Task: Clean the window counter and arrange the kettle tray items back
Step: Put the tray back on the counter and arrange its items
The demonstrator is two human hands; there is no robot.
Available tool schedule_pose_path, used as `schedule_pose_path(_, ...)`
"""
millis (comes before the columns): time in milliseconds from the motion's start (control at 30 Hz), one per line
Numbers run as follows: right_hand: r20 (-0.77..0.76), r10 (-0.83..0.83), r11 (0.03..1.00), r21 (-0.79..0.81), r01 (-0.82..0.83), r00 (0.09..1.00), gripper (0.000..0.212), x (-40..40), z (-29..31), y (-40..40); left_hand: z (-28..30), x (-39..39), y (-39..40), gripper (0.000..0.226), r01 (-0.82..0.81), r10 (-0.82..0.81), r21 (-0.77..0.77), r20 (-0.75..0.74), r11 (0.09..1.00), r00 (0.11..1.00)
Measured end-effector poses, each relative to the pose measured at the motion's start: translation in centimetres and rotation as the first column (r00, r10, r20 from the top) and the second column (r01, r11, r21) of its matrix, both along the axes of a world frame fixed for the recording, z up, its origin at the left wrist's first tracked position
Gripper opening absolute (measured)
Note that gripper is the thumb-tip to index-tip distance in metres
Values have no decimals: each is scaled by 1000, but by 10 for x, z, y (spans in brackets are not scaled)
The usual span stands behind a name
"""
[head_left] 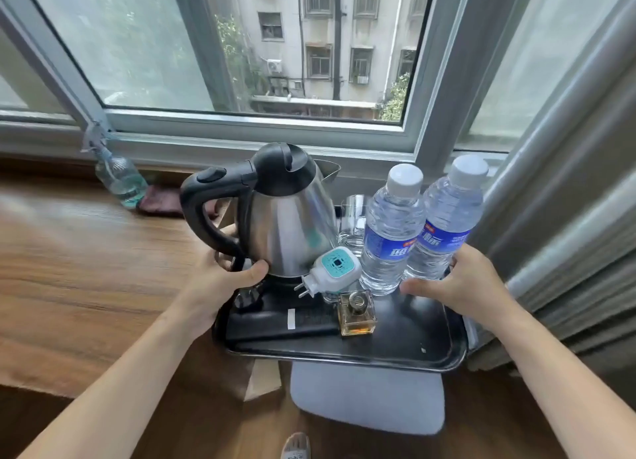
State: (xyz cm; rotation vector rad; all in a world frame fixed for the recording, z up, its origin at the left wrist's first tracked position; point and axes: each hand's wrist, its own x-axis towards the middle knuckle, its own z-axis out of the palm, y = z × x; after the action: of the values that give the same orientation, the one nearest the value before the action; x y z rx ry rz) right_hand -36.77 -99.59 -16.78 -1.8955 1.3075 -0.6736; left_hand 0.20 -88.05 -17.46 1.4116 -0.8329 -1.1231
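A black tray [406, 334] juts out past the front edge of the wooden window counter [86, 269]. On it stand a steel kettle [285, 224] with a black handle on its base, two water bottles [392, 231] [447, 224], and a drinking glass [352, 224] behind them. A white and teal plug-in device [335, 267], a small perfume bottle [356, 315] and a flat black box [275, 322] lie at the tray's front. My left hand [220, 276] grips the tray's left edge, thumb against the kettle's base. My right hand [471, 283] grips the right edge beside the bottles.
A clear spray bottle [118, 178] and a dark red cloth [160, 200] sit at the back of the counter under the window. A grey curtain [568, 235] hangs close on the right. A grey padded seat [368, 396] is below the tray.
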Motion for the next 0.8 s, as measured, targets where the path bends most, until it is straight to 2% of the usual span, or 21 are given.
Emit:
schedule_pose_path(133,5,89,996,13,-89,996,57,31,23,-10,19,22,26,76,-89,90,26,-32,996,995)
schedule_pose_path(200,12,126,992,22,-126,992,59,50,33,-14,27,33,41,81,-159,159,16,-50,987,986)
schedule_pose_path(367,41,257,966,-5,-257,966,69,102,51,-9,42,55,84,77,-260,258,-17,-78,966,963)
schedule_pose_path(567,52,374,928,-17,-373,926,70,177,64,13,55,105,134,96,-418,416,-6,-85,908,905)
schedule_pose_path(700,71,422,906,-13,-422,904,74,235,69,36,63,149,172,89,-458,454,-23,-92,889,886)
schedule_pose_path(800,94,450,892,-7,-451,888,78,286,73,60,71,191,205,69,-464,461,-23,-77,886,884)
